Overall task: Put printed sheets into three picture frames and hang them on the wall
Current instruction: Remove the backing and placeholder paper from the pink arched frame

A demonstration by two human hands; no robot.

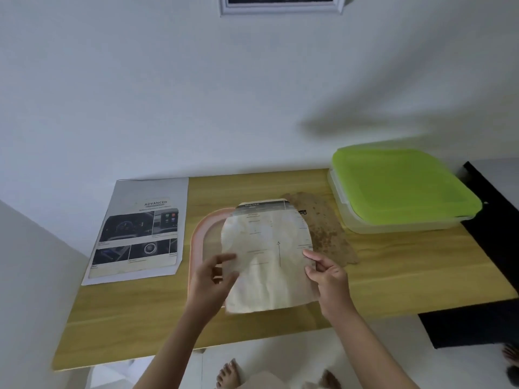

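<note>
A pale printed sheet [266, 256] with an arrow drawn on it lies over a pink-rimmed picture frame [196, 242] in the middle of the wooden table [407, 273]. My right hand [327, 279] pinches the sheet's right edge. My left hand [213, 279] is blurred at the sheet's left edge, fingers apart and touching it. A brown backing board [325, 226] lies behind the sheet to the right. Another printed sheet [140, 234], with car photos and the word ADVANCED, lies flat on the left. The lower edge of a white framed picture [280, 7] hangs on the wall above.
A clear plastic box with a green lid [401, 186] stands at the table's back right. A dark object [494, 220] borders the table's right end. The white wall runs right behind the table. My bare feet [230, 374] show below the front edge.
</note>
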